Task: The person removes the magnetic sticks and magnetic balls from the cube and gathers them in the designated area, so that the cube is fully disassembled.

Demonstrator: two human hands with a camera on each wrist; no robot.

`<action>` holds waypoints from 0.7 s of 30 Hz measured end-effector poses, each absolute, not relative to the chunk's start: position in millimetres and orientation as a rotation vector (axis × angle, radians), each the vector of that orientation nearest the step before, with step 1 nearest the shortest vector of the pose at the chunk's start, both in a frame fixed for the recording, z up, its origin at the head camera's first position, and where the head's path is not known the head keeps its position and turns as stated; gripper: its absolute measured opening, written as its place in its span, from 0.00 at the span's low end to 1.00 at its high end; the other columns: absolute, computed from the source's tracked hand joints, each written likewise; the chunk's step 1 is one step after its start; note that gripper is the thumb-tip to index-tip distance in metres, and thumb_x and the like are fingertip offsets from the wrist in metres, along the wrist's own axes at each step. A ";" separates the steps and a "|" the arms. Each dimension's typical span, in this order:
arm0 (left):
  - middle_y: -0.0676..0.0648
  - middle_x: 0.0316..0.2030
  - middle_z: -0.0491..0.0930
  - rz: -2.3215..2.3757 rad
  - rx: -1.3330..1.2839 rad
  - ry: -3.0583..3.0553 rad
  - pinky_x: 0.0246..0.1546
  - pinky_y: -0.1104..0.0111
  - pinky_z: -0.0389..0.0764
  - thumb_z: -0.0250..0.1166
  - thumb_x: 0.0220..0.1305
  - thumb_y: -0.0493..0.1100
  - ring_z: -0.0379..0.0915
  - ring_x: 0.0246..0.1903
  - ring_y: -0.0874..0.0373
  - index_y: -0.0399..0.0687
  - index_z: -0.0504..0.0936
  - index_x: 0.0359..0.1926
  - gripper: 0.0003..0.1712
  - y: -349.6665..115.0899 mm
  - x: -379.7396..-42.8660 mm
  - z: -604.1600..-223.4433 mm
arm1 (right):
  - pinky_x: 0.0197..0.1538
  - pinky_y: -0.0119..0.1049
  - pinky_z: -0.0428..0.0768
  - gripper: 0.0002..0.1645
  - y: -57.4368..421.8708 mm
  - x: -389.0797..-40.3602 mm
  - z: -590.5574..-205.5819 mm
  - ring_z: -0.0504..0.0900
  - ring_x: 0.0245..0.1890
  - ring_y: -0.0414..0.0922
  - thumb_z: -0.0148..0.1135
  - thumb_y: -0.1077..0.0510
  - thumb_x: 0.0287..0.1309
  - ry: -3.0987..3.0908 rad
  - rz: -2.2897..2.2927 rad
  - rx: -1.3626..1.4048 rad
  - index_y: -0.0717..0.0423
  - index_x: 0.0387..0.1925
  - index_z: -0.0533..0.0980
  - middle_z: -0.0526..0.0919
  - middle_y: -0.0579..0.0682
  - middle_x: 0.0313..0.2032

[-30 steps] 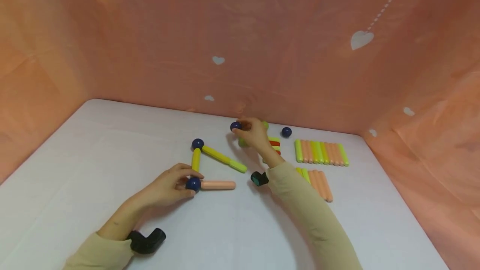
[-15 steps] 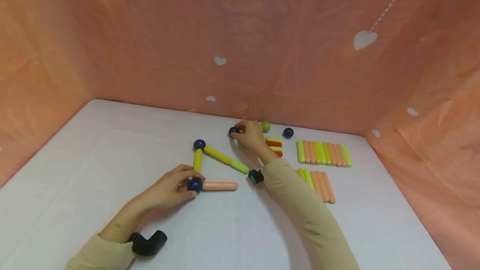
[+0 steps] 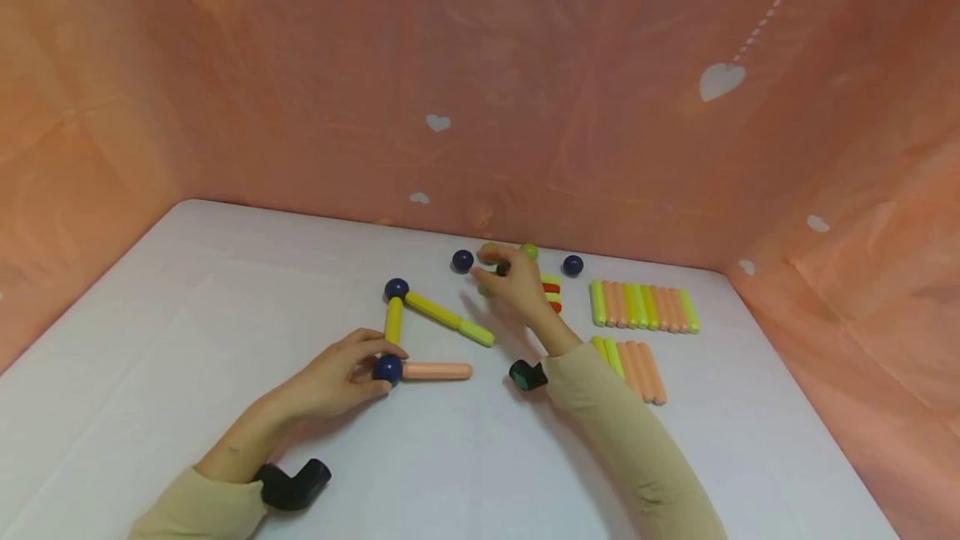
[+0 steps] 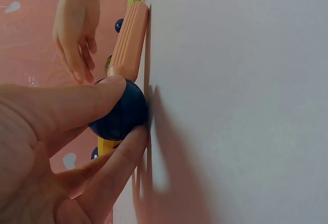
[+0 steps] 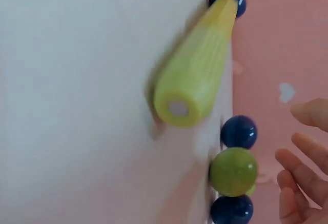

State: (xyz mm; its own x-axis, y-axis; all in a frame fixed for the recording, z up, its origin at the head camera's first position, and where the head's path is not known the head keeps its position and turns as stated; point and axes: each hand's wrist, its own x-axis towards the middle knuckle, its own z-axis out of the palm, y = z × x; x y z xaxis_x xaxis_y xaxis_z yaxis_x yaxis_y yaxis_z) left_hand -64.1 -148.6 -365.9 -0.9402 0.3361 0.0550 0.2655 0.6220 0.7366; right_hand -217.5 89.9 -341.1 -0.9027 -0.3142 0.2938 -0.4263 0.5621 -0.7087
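Note:
In the head view my left hand [image 3: 341, 373] pinches a dark blue ball [image 3: 387, 370] between thumb and fingers. A peach ribbed stick [image 3: 437, 371] and a yellow stick [image 3: 393, 320] extend from that ball. At the yellow stick's far end sits a second blue ball [image 3: 397, 289], joined to another yellow stick [image 3: 432, 309] with a lime stick [image 3: 476, 332] in line with it. My right hand [image 3: 517, 280] hovers with thumb and fingers apart, just right of a loose blue ball [image 3: 462, 261]. The right wrist view shows its fingers [image 5: 302, 172] holding nothing, beside a green ball [image 5: 233, 171].
Lime, peach and yellow sticks lie side by side in a row [image 3: 645, 306] at the right. A nearer group of sticks [image 3: 641, 372] is partly behind the right sleeve. Red and lime sticks [image 3: 551, 294], a green ball and another blue ball [image 3: 573, 265] sit toward the back.
My right hand has lowered the blue ball to the table at the back, let go of it and drawn off to the right. The left hand keeps its grip in place.

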 end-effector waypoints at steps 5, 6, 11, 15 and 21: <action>0.33 0.58 0.68 1.228 0.532 2.747 0.55 0.41 0.69 0.67 0.59 0.40 0.70 0.55 0.38 0.50 0.80 0.52 0.19 -149.1 -61.6 -364.5 | 0.43 0.35 0.78 0.17 95.2 -194.0 -344.8 0.81 0.39 0.48 0.69 0.56 0.54 -2.752 1.281 0.698 0.60 0.44 0.82 0.85 0.55 0.39; 0.34 0.59 0.68 1.227 0.522 2.746 0.55 0.41 0.69 0.67 0.60 0.40 0.69 0.55 0.38 0.50 0.80 0.53 0.19 -149.2 -61.3 -364.2 | 0.42 0.33 0.77 0.17 95.6 -190.1 -346.0 0.80 0.39 0.46 0.70 0.56 0.53 -2.798 1.259 0.732 0.60 0.44 0.82 0.85 0.54 0.38; 0.34 0.60 0.68 1.225 0.490 2.744 0.56 0.40 0.67 0.66 0.60 0.40 0.66 0.59 0.35 0.50 0.79 0.54 0.19 -148.8 -60.8 -363.2 | 0.40 0.29 0.76 0.17 94.8 -178.5 -352.0 0.77 0.36 0.42 0.71 0.56 0.51 -2.991 1.092 0.847 0.59 0.44 0.82 0.83 0.51 0.37; 0.34 0.60 0.68 1.223 0.478 2.743 0.57 0.40 0.67 0.66 0.61 0.39 0.67 0.58 0.36 0.49 0.79 0.54 0.19 -147.2 -60.4 -363.5 | 0.37 0.28 0.72 0.14 94.2 -175.4 -354.9 0.73 0.32 0.41 0.69 0.58 0.53 -3.017 0.966 0.903 0.59 0.41 0.81 0.82 0.50 0.34; 0.33 0.59 0.68 1.216 0.500 2.755 0.55 0.42 0.70 0.66 0.60 0.39 0.70 0.55 0.37 0.47 0.79 0.54 0.20 -145.3 -58.2 -364.7 | 0.49 0.38 0.75 0.13 98.1 -169.5 -355.1 0.77 0.42 0.47 0.63 0.61 0.59 -2.948 0.832 1.082 0.58 0.45 0.81 0.84 0.53 0.41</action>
